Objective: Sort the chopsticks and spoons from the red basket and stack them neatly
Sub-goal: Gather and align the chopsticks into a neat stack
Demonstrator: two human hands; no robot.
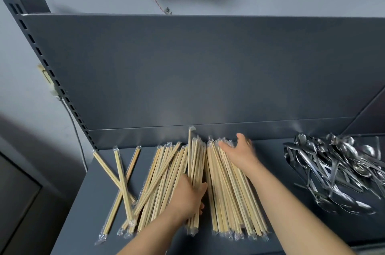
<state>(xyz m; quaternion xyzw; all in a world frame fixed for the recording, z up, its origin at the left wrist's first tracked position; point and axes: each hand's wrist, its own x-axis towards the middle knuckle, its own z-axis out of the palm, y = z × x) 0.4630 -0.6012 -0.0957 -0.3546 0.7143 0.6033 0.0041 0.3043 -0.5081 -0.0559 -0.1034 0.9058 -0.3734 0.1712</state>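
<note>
Several wrapped bamboo chopsticks (231, 196) lie in a wide spread on the dark grey shelf (87, 209). My left hand (187, 198) grips a bundle of chopsticks (194, 156) near the middle of the spread. My right hand (239, 150) lies flat, fingers straight, on the far ends of the right-hand group. Three loose chopsticks (121, 175) lie crossed at the left. A heap of metal spoons (337, 169) sits at the right of the shelf. The red basket is out of view.
The shelf's grey back panel (198, 71) rises right behind the chopsticks. A slotted upright (50, 75) runs along the left side, with a cable (73, 121) hanging beside it. The shelf's left edge drops off next to the crossed chopsticks.
</note>
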